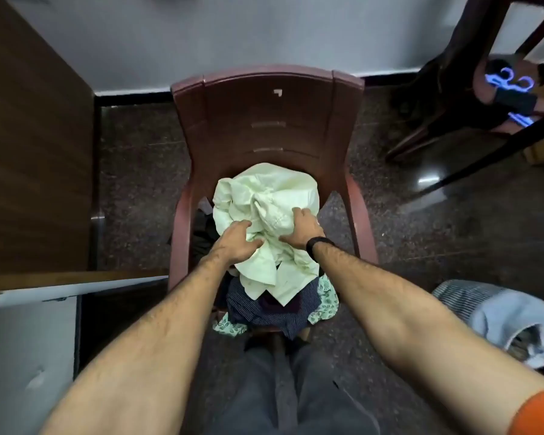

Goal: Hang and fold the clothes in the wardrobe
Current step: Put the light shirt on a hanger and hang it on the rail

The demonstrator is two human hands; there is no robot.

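Note:
A crumpled pale green shirt [273,196] lies on top of a pile of clothes on a maroon plastic chair [264,111]. My left hand [233,243] grips the shirt's left side with curled fingers. My right hand [302,227], with a black band on the wrist, grips a fold of the same shirt on its right side. Under the shirt lie a dark blue striped garment [264,312] and a white garment with a green leaf print [327,301]. Dark clothes [203,233] show at the chair's left side.
A brown wooden wardrobe door [29,146] stands on the left, with a white surface [22,340] below it. Another maroon chair [496,89] holding blue hangers [512,81] is at the upper right. A light blue and striped bundle of cloth [502,318] lies at the right.

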